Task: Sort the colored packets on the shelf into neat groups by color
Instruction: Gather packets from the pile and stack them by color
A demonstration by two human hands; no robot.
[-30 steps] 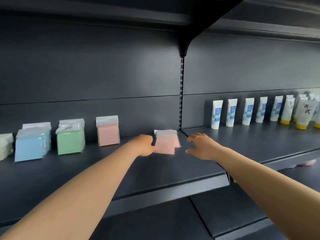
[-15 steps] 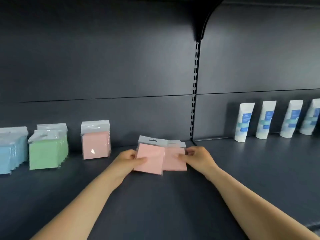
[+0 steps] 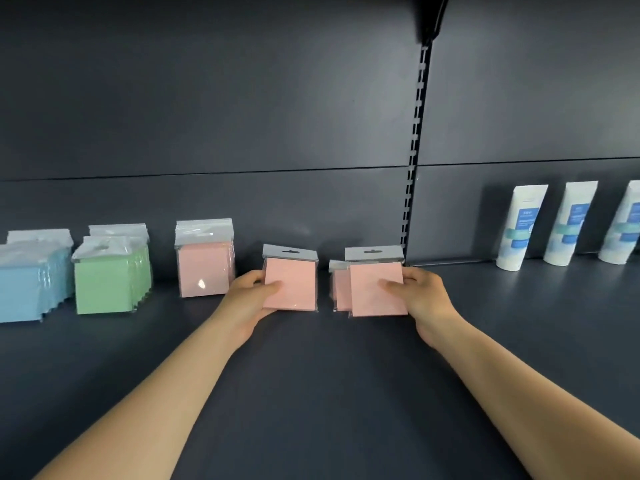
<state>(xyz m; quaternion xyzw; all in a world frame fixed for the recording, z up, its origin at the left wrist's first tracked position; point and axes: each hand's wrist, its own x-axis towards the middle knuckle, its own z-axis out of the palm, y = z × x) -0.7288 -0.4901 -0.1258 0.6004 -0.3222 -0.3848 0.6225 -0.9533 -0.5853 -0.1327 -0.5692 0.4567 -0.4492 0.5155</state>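
My left hand [image 3: 250,295] grips one pink packet [image 3: 294,287] upright by its left edge, just above the dark shelf [image 3: 311,393]. My right hand [image 3: 420,296] holds a small bunch of pink packets [image 3: 370,292] by their right edge, a gap apart from the left one. A standing group of pink packets [image 3: 203,268] leans against the back wall to the left. Further left stand a green group [image 3: 107,282] and a blue group [image 3: 24,289], the blue one cut off by the frame edge.
White tubes [image 3: 521,226] with blue labels stand in a row on the neighbouring shelf section at the right. A slotted upright [image 3: 414,161] divides the two sections. The back panel rises behind all the packets.
The pink packets that both hands held together have been split: one has gone left with my left hand, the rest stay in my right. The camera has moved closer.
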